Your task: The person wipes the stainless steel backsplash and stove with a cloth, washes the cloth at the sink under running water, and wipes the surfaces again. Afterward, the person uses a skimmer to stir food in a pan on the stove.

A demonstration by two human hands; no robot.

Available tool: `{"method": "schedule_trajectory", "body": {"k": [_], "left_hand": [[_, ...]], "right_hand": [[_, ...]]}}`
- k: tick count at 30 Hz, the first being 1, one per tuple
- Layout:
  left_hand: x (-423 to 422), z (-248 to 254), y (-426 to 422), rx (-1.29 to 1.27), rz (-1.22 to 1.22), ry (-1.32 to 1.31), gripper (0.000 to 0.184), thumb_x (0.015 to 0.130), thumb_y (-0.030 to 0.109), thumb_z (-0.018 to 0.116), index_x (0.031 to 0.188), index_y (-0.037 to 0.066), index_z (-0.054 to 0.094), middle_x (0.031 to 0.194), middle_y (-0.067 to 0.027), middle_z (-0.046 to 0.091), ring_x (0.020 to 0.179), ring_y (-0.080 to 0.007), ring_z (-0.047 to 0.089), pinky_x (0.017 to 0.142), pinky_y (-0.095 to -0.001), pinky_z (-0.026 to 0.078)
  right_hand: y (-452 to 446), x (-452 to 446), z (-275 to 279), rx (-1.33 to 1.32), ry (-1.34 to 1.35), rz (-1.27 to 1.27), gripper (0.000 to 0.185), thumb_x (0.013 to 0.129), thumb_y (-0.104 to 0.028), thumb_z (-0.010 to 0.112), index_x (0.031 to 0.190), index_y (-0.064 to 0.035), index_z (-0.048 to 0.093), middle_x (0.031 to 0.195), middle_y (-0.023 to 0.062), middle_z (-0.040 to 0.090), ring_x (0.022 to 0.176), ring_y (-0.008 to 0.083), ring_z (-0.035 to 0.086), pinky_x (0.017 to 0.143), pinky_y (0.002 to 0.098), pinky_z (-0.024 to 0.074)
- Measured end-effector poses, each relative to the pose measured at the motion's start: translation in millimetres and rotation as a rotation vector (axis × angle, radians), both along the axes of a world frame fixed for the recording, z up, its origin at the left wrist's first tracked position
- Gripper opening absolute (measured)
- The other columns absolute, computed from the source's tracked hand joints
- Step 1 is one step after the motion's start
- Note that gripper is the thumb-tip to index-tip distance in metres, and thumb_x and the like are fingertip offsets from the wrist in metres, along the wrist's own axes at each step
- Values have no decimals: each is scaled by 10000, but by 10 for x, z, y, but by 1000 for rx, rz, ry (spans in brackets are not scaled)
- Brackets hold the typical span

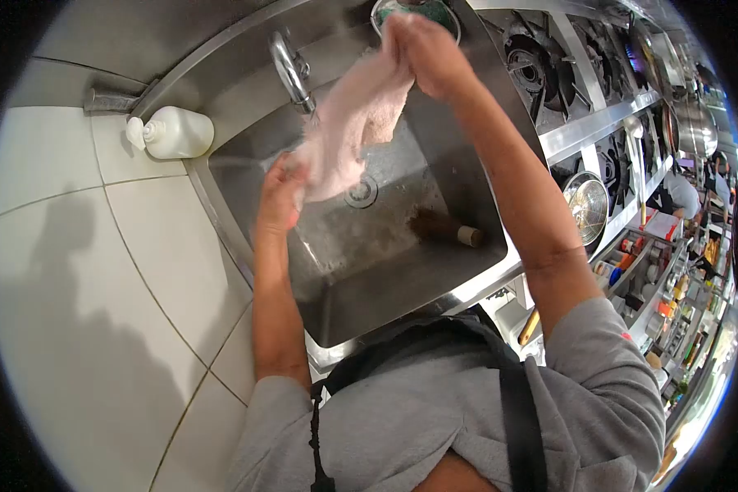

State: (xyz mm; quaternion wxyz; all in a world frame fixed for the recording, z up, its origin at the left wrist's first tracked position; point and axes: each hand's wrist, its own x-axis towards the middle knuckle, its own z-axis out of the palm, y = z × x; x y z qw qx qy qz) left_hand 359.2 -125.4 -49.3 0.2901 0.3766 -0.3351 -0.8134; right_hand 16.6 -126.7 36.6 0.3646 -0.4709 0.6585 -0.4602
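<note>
A pale pink cloth [348, 123] hangs stretched above the metal sink [385, 279], close to the faucet [289, 70]. My right hand [430, 53] grips its upper end near the sink's back right corner, fingers closed. Lower down on the left, my left hand [283, 193] is closed on the cloth's other end. The faucet's spout tip is right beside the cloth, partly covered by it; whether water runs I cannot tell. On the sink floor lies a brown-bristled brush [447, 227] with a pale end, apart from both hands.
A white pump bottle [180, 133] stands at the sink's left edge. Behind my right hand is a round container [444, 15] with something green inside. Gas burners [533, 67] line the right, with a wire strainer [586, 201] nearby. Other people [682, 193] are far right.
</note>
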Motion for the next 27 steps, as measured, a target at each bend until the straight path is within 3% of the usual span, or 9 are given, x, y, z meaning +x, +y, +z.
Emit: {"method": "schedule_trajectory", "body": {"k": [3,5,10,13,15,18,20,24,27], "left_hand": [[85,-155,44,-394,-257,-415,186,850,103,800,956,41,659,903,-26,692,794,-138,607,712,-297,485],[217,-199,72,-597,-382,-671,195,836,116,820,904,56,648,837,-5,672,739,-126,562,669,-298,465],[367,67,192,-488,-506,-940,177,865,151,792,937,43,672,837,-29,677,746,-140,595,648,-321,490],[218,-51,241,-93,118,-4,246,939,205,697,1082,6,684,993,-71,708,860,-197,673,719,-355,555],[-222,-4,154,190,327,181,337,975,255,639,1172,-17,658,1109,-89,697,946,-234,687,767,-377,580],[-744,-300,-163,327,255,505,389,1010,312,587,1233,-3,633,1209,-101,681,1022,-259,685,833,-395,586],[-848,-425,-129,380,190,562,391,1022,333,569,1239,12,626,1222,-101,677,1039,-261,680,861,-401,581],[-923,-348,84,562,307,350,388,1041,351,545,1233,21,618,1192,-99,681,1041,-259,678,890,-409,572],[-849,-361,4,549,256,325,357,1068,360,499,1219,56,610,1149,-85,681,1029,-237,673,906,-411,566]], "right_hand": [[257,307,53,135,550,339,353,916,-310,686,1086,-1,683,1034,193,728,988,364,706,856,473,544],[420,506,447,576,784,736,350,872,-322,732,1016,-3,720,1027,221,728,1008,400,695,865,488,540],[541,-14,-15,344,764,661,316,860,-320,772,1054,-71,758,919,179,722,898,347,703,832,457,542],[423,-23,-216,247,309,314,314,877,-280,752,1102,-61,754,917,181,723,853,287,701,802,400,551],[265,99,-358,213,-34,70,304,900,-235,721,1111,-18,744,952,202,731,850,243,700,789,357,561],[248,1204,-544,119,320,45,392,904,-355,678,1092,-18,748,991,205,742,885,320,718,840,382,572],[563,1800,-596,-125,689,116,456,900,-452,650,1101,-55,751,1009,191,740,937,370,707,904,407,563],[295,1664,-834,359,567,84,474,888,-531,649,1078,-108,749,1033,182,721,1035,370,680,931,423,543],[448,1852,-489,-1,496,-55,462,898,-551,635,1034,-127,756,1022,169,738,1004,361,696,860,453,559]]}}
